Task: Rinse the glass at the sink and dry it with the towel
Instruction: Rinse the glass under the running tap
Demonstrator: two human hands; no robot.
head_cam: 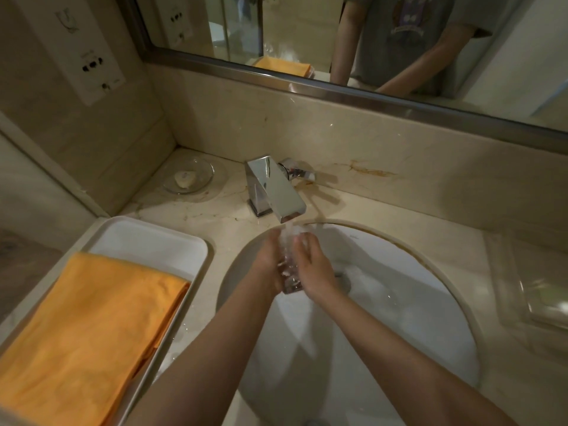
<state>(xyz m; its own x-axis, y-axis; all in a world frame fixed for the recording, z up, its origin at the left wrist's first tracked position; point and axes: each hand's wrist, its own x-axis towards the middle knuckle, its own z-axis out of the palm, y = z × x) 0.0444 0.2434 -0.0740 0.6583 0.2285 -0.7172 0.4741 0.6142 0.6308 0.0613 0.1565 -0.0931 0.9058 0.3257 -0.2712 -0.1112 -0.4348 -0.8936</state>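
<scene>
A clear glass [289, 265] is held over the white sink basin [399, 318], its mouth up under the water running from the chrome faucet [273, 189]. My left hand [270, 259] grips the glass from the left. From the right, my right hand [313, 269] wraps round it. Most of the glass is hidden between the two hands. A folded orange towel [89, 327] lies in a white tray [147, 238] on the counter to the left of the sink.
A glass soap dish [190, 177] with a bar of soap sits in the back left corner. A clear plastic tray [534, 287] lies on the counter at the right. A mirror [338, 32] runs along the back wall.
</scene>
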